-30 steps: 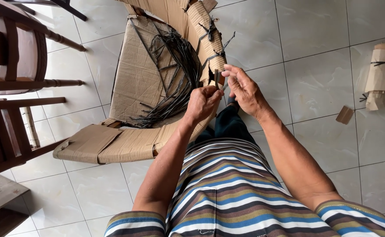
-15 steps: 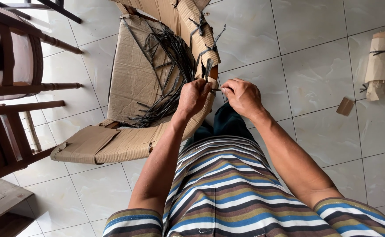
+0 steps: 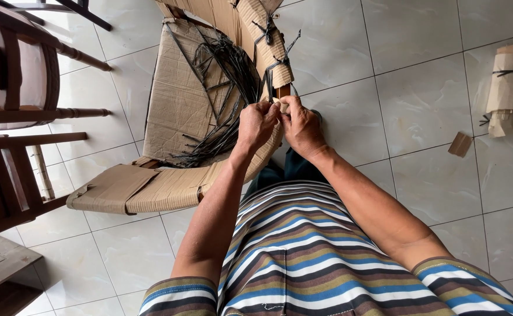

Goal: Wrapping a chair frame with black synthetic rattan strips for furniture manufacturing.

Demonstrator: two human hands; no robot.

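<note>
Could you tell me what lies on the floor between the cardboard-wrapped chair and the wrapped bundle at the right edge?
In the head view, mostly bare tile separates the chair from the bundle; only a small cardboard scrap lies there.

Bright, even daylight, source unclear. Soft sheen on pale floor tiles (image 3: pixel 420 35), no harsh glare. Faint shadows under wooden chairs (image 3: pixel 16 88). Focus sharp throughout; wide-angle bending at edges.

This looks like a furniture workshop or home work area. Pale tiled floor (image 3: pixel 385 58) carries dark wooden chairs (image 3: pixel 16 111), a cardboard-wrapped chair (image 3: pixel 180 117) and another wrapped bundle (image 3: pixel 507 88).
</note>
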